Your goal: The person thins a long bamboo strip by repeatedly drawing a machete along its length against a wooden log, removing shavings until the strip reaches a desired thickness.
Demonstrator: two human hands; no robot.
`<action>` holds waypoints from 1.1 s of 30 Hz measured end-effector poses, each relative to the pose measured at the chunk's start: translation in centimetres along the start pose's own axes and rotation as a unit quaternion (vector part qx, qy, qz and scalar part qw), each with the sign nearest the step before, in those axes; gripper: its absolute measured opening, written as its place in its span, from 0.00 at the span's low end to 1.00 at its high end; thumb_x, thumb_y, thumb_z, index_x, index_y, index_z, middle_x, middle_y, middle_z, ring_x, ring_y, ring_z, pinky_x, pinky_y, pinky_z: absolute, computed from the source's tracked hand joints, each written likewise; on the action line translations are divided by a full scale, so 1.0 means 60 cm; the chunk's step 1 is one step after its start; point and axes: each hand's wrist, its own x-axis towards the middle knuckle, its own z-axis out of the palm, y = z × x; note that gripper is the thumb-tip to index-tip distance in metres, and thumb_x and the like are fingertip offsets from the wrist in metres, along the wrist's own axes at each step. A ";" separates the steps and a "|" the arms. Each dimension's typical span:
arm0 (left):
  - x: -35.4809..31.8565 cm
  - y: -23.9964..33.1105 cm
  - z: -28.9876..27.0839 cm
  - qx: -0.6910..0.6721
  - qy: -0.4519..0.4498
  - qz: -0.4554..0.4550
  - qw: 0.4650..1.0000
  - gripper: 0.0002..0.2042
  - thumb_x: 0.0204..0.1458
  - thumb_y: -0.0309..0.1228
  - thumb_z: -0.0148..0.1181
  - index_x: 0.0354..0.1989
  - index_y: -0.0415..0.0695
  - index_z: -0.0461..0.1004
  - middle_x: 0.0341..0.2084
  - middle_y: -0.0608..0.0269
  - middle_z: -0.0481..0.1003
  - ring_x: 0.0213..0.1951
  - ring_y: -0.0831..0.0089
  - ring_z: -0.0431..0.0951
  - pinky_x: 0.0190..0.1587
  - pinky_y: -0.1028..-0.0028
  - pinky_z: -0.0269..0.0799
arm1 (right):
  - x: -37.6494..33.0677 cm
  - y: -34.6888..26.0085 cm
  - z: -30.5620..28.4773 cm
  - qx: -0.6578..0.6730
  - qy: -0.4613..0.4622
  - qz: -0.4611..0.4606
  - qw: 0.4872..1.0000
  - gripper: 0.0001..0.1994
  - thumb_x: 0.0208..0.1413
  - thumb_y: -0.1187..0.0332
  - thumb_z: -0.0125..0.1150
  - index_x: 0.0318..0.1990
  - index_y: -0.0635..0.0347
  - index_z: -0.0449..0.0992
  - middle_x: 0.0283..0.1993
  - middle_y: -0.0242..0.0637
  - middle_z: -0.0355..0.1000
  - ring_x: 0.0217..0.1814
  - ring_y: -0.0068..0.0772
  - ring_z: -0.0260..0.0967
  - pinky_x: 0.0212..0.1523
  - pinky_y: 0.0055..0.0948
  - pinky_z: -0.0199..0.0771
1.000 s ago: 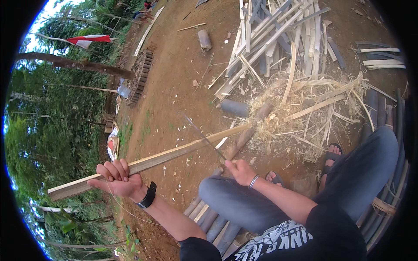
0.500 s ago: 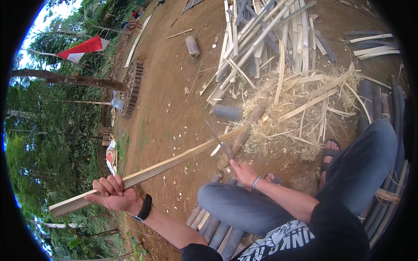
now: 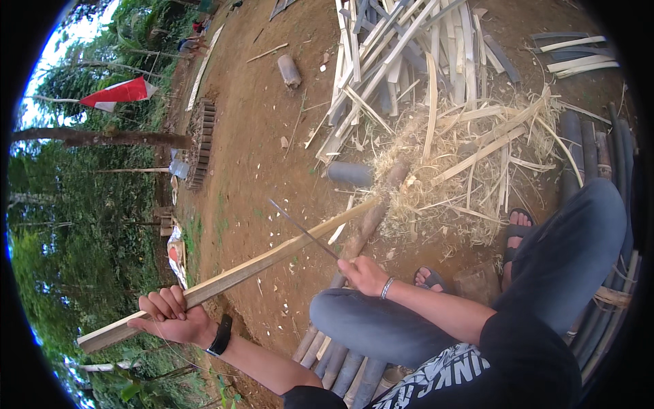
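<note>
Your left hand (image 3: 170, 315) is gripping a long bamboo slat (image 3: 231, 278) near its lower end, its fingers (image 3: 162, 305) clamped around the wood; the slat is running up and to the right, its far end reaching the pile of shavings (image 3: 449, 198); your right hand (image 3: 364, 274) is holding a thin dark blade (image 3: 301, 229), fingers closed on its handle end, and the blade is lying across the slat at about its middle, touching it.

You are sitting with both knees bent, grey trousers (image 3: 381, 327) just beneath the right hand; a round brown pole (image 3: 368, 221) is lying under the slat's upper part and is running down toward your left knee, so it is sitting directly below where the blade is meeting the slat; a short grey tube section (image 3: 351, 174) is lying just beside the pole's top.

Beyond the shavings a heap of pale split strips (image 3: 402, 61) is covering the bare dirt ground (image 3: 252, 136); a short log (image 3: 289, 70) is lying apart from it at upper left; dark bamboo poles (image 3: 599, 150) are lying along your right side; your sandalled feet (image 3: 519, 219) are resting at the edge of the shavings; a red and white flag (image 3: 119, 93) is hanging among the trees at the left.
</note>
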 end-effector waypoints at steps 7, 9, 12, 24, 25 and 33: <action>0.005 0.005 -0.017 0.011 0.046 0.011 0.999 0.26 0.62 0.55 0.32 0.15 0.51 0.50 0.08 0.73 0.47 0.09 0.83 0.44 0.12 0.81 0.38 | 0.017 0.033 -0.032 0.065 0.024 0.125 0.990 0.36 0.59 0.39 0.39 0.10 0.62 0.64 0.08 0.35 0.57 0.11 0.27 0.56 0.17 0.37 0.58; -0.004 0.001 -0.011 0.003 0.031 0.004 0.999 0.26 0.62 0.54 0.32 0.15 0.51 0.50 0.08 0.73 0.47 0.09 0.83 0.44 0.12 0.82 0.38 | 0.005 0.018 0.003 0.092 0.040 0.066 0.993 0.36 0.58 0.38 0.41 0.10 0.61 0.65 0.08 0.33 0.56 0.11 0.27 0.56 0.16 0.38 0.57; -0.003 0.001 0.004 0.005 0.038 0.011 0.999 0.26 0.62 0.55 0.32 0.15 0.51 0.50 0.07 0.73 0.47 0.08 0.83 0.43 0.11 0.82 0.39 | -0.001 0.031 -0.015 0.013 0.075 -0.032 0.997 0.36 0.57 0.37 0.42 0.10 0.61 0.64 0.08 0.34 0.57 0.12 0.30 0.58 0.18 0.40 0.58; -0.016 0.008 0.035 0.013 0.028 0.033 0.999 0.26 0.62 0.55 0.32 0.16 0.52 0.48 0.07 0.73 0.47 0.08 0.84 0.43 0.12 0.82 0.39 | 0.005 0.091 -0.055 -0.001 0.038 0.156 0.987 0.39 0.55 0.33 0.39 0.08 0.62 0.58 0.07 0.36 0.54 0.11 0.30 0.53 0.16 0.41 0.55; -0.017 0.008 0.034 0.020 0.045 0.036 0.998 0.26 0.62 0.55 0.32 0.16 0.51 0.48 0.07 0.73 0.47 0.08 0.84 0.43 0.12 0.82 0.39 | 0.003 0.101 -0.076 0.000 0.074 0.122 0.990 0.37 0.56 0.33 0.38 0.07 0.57 0.58 0.07 0.27 0.51 0.09 0.25 0.48 0.11 0.35 0.48; -0.022 0.012 0.024 0.009 0.012 0.032 0.999 0.26 0.62 0.54 0.33 0.16 0.51 0.49 0.08 0.72 0.46 0.09 0.83 0.43 0.13 0.81 0.38 | 0.001 0.095 -0.036 -0.002 0.029 0.071 0.997 0.34 0.57 0.34 0.38 0.08 0.48 0.58 0.08 0.21 0.50 0.08 0.18 0.44 0.10 0.30 0.43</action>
